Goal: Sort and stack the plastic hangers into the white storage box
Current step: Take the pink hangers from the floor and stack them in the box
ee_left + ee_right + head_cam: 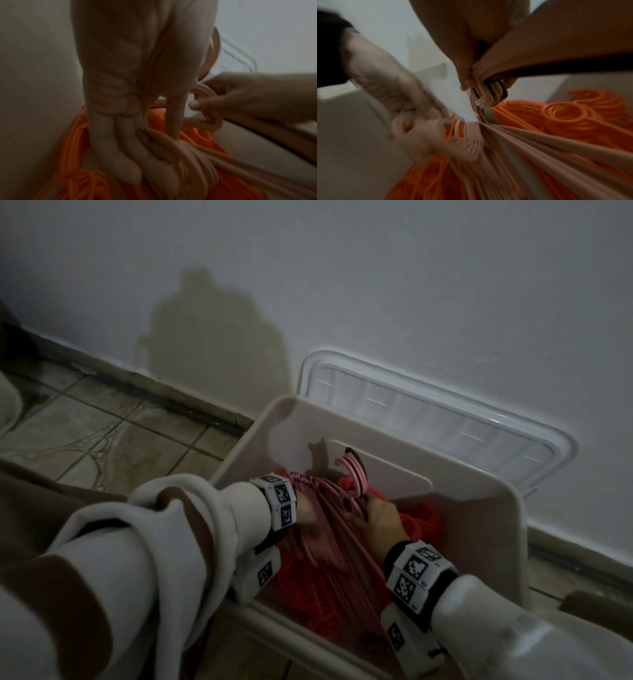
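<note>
L hand point(306, 513): fingers curled, gripping | R hand point(378, 522): pinching, wrist bent

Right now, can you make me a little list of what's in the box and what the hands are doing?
box: white storage box, open
lid: leaning on the wall behind the box
bottom layer: orange-red hangers lying in the box
on top: pink hangers in a bundle
left hand: holds one end of the pink bundle
right hand: pinches the bundle near its hooks
light: dim, wrist views blurred
</note>
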Demonstrator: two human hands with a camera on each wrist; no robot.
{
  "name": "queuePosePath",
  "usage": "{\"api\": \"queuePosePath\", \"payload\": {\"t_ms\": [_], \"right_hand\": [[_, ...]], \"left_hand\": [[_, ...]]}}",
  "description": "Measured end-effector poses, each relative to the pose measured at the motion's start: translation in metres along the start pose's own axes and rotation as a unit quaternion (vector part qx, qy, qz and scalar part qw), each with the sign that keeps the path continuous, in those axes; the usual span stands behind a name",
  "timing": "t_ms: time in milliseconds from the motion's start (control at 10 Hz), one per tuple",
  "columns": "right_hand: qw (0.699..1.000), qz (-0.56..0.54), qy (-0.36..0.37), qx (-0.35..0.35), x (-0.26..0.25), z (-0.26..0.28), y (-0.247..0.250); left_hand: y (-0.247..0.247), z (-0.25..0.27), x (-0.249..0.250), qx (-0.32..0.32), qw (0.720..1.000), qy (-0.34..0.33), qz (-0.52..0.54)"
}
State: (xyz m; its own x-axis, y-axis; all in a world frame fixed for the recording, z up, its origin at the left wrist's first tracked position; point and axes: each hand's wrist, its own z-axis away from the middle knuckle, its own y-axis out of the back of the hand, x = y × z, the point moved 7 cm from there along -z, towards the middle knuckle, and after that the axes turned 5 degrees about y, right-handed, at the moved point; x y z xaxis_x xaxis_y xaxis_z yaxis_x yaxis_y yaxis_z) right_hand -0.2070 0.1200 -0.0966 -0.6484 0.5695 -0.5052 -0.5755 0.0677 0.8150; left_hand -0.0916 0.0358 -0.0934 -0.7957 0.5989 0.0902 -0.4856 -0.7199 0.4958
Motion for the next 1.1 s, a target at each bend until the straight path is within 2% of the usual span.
{"api": "queuePosePath", "payload": {"t_ms": [100, 200, 300, 400, 500, 600, 700, 800, 900, 1000, 1100], "right_hand": [[1.000, -0.005, 0.012, -0.001, 0.000, 0.004, -0.007], [1.000, 0.002, 0.003, 0.019, 0.000, 0.008, 0.004], [1.000, 0.012, -0.003, 0.024, 0.003, 0.011, 0.017], [1.000, 0.019, 0.003, 0.019, 0.001, 0.015, 0.022], [0.999, -0.035, 0.035, 0.009, -0.006, 0.015, 0.016], [0.993, -0.083, 0.065, -0.054, -0.011, 0.011, -0.001], [0.983, -0.082, 0.090, -0.136, -0.010, 0.014, -0.018], [0.979, -0.050, 0.061, -0.187, 0.000, 0.016, -0.025], [0.967, 0.069, 0.002, -0.247, 0.024, 0.019, -0.030], [0.952, 0.130, 0.016, -0.276, 0.034, 0.019, -0.033], [0.950, 0.119, 0.025, -0.287, 0.031, 0.020, -0.037]], "left_hand": [[0.007, 0.002, 0.004, 0.037, 0.999, -0.008, 0.026], [0.003, -0.010, 0.007, 0.020, 0.998, -0.052, 0.018], [0.006, -0.004, 0.009, 0.008, 0.995, -0.066, 0.069], [0.006, 0.003, 0.012, 0.006, 0.997, -0.066, 0.046], [0.005, 0.001, 0.014, 0.015, 0.996, -0.073, 0.041], [0.003, -0.004, 0.021, 0.005, 0.991, -0.107, 0.086], [0.001, -0.013, 0.017, 0.017, 0.989, -0.108, 0.100], [0.000, -0.008, 0.016, 0.008, 0.989, -0.101, 0.106], [0.007, 0.004, 0.018, 0.036, 0.992, -0.100, 0.073], [0.009, 0.008, 0.019, 0.047, 0.989, -0.105, 0.088], [0.007, 0.005, 0.019, 0.034, 0.987, -0.110, 0.110]]}}
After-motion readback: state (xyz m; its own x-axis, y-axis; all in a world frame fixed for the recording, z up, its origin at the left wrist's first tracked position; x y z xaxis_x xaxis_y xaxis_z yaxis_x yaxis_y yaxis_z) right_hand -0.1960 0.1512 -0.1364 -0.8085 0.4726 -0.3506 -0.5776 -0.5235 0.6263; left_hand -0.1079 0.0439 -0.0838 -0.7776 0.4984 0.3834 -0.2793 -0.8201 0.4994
